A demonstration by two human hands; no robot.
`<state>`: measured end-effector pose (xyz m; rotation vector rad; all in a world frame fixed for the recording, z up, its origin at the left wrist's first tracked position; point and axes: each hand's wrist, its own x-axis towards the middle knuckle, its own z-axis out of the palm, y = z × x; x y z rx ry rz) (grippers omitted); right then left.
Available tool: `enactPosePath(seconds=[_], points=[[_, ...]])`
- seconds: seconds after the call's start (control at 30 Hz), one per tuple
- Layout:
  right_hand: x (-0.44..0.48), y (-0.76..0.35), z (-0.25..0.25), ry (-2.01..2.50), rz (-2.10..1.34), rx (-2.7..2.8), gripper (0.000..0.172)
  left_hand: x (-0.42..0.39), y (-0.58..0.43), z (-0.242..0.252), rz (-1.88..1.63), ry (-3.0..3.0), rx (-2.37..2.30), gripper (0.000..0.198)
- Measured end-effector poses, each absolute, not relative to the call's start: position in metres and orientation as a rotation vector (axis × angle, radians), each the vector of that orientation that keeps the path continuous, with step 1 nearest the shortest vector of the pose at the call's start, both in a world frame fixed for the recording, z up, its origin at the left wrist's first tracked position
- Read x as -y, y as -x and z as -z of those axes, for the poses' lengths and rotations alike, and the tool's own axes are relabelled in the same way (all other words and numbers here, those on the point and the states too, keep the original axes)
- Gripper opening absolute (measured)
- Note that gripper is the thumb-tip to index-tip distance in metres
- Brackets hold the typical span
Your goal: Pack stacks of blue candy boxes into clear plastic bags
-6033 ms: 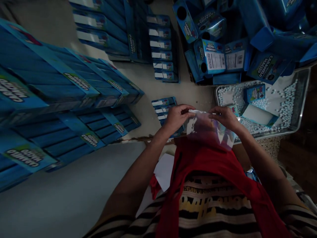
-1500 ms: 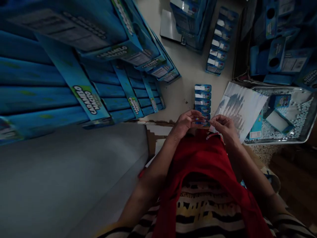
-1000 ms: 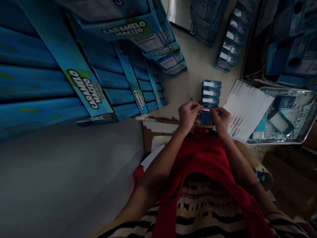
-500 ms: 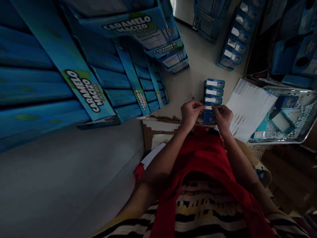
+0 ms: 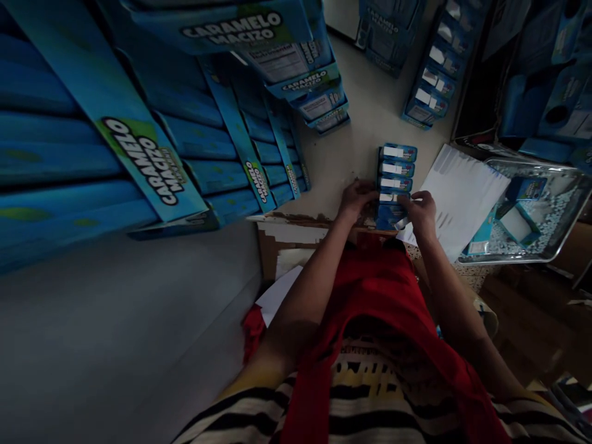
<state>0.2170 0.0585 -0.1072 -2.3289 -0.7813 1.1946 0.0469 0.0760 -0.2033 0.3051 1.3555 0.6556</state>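
Row of small white-labelled blue cardboard boxes [image 5: 403, 176] sits near three o'clock from bare left hand [image 5: 357, 200]; bare right hand [image 5: 422, 213] flanks it opposite, both grips indeterminable; boxes presumably light, stiff, crushable: hold by ends.

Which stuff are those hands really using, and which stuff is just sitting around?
Being used:
near row of blue boxes, between the left hand and right hand
white labels on those boxes
white sheet beside the right hand, probably

Just sitting around, it seems:
big stack of blue boxes
far row of blue boxes
metal tray
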Motion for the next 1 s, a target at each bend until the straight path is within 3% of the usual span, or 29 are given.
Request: enactPosePath(seconds=[0.17,0.4,0.53,0.63,0.7,1.0], points=[[-0.054,-0.210,0.075,2.157,-1.054,0.803,0.047,-0.054,-0.033,0.163,-0.818,-0.445,-1.718,0.033],[-0.061,-0.183,0.068,2.074,-1.009,0.853,0.041,-0.024,-0.029,0.073,-0.542,-0.295,-1.180,0.061],[-0.048,-0.182,0.064,1.966,-1.153,0.837,0.044,-0.026,-0.031,0.077,-0.593,-0.267,-1.300,0.044],[-0.030,-0.190,0.061,1.847,-1.321,0.766,0.055,-0.028,-0.019,0.088,-0.581,-0.325,-1.308,0.039],[-0.019,-0.195,0.063,1.863,-1.357,0.701,0.053,-0.031,-0.011,0.094,-0.523,-0.410,-1.291,0.036],[-0.018,-0.193,0.088,1.982,-1.097,0.853,0.039,-0.058,-0.008,0.111,-0.364,-0.677,-1.407,0.017]])
